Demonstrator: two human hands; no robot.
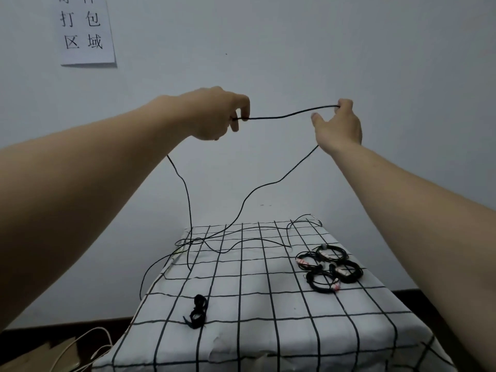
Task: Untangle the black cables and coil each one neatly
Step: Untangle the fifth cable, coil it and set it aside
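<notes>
Both hands were raised in front of the wall (295, 49) with a black cable (284, 114) stretched between them. The left hand (212, 114) pinched it between thumb and curled fingers (243, 103). The right hand (338, 127) had its fingers (345, 103) curled round the cable's other end of the span, thumb standing apart. From each hand the cable dropped to the far part of the worktop (268, 312), which had a checked cloth over it. There the loose loops (222, 251) lay crossed, one hanging over the left edge. Four coils (347, 273) lay close together on the right side. A small black bundle (199, 312) lay nearer, left of centre. A paper sign (86, 30) hung on the wall.
</notes>
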